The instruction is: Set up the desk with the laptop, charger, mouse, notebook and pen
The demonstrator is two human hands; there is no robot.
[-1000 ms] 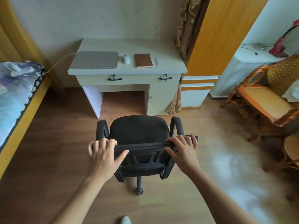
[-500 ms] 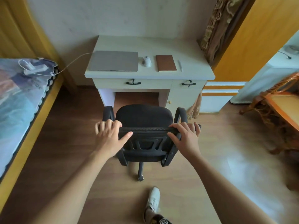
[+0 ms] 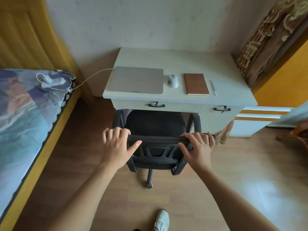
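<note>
On the white desk (image 3: 191, 59) lie, left to right, a closed grey laptop (image 3: 136, 80), a white mouse (image 3: 173, 81), a brown notebook (image 3: 196, 84) and a white pen (image 3: 213, 87). A charger cable (image 3: 93, 77) runs from the laptop's left edge to a white charger and power strip (image 3: 52, 81) on the bed. A black office chair (image 3: 155, 125) stands with its seat front under the desk's edge. My left hand (image 3: 116, 144) and my right hand (image 3: 197, 145) both grip the top of its backrest.
A bed (image 3: 25, 117) with a blue patterned cover lines the left side. A brown curtain (image 3: 266, 40) and an orange door (image 3: 286, 72) stand right of the desk. A wooden chair's edge (image 3: 298, 132) shows at far right. My shoe (image 3: 161, 220) is on the wooden floor.
I have walked forward with both hands on the chair's backrest. The chair has rolled up to the desk, its seat now partly under the desk's edge.
</note>
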